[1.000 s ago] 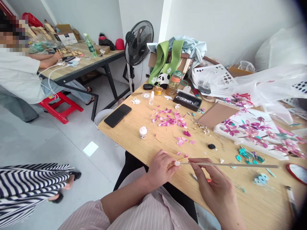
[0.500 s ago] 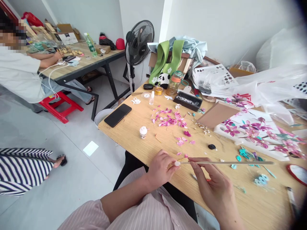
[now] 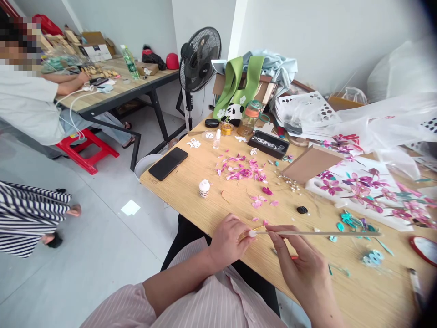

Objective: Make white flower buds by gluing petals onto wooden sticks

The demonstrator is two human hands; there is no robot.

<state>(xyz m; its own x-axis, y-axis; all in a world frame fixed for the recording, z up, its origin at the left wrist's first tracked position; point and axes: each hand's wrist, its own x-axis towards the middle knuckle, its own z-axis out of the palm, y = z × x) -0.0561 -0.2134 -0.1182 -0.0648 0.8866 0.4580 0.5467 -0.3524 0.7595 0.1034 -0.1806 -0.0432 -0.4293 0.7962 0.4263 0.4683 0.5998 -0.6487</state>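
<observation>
Near the table's front edge, my left hand (image 3: 229, 242) is closed in a pinch on a small whitish piece (image 3: 252, 233), too small to name. My right hand (image 3: 303, 264) is closed around a long thin pale stick (image 3: 327, 233), held nearly level. The stick's left end meets or nearly touches the whitish piece; I cannot tell which. A short gold wire (image 3: 259, 227) shows between the two hands, and its ends are partly hidden by fingers. Just beyond them lie loose pink petals (image 3: 242, 171) and a small white bottle (image 3: 204, 188).
A black phone (image 3: 168, 163) lies by the left table edge. Behind the petals stand a black tray (image 3: 268, 144) and a jar (image 3: 251, 118). Teal pieces (image 3: 355, 222) and pink flowers on white foam (image 3: 362, 187) fill the right. A fan (image 3: 200, 59) and a seated co-worker (image 3: 30, 100) are farther off.
The stick has slid slightly left, its far end now closer to my right hand. At far left, a person in striped clothing has stepped. My left hand stays in place.
</observation>
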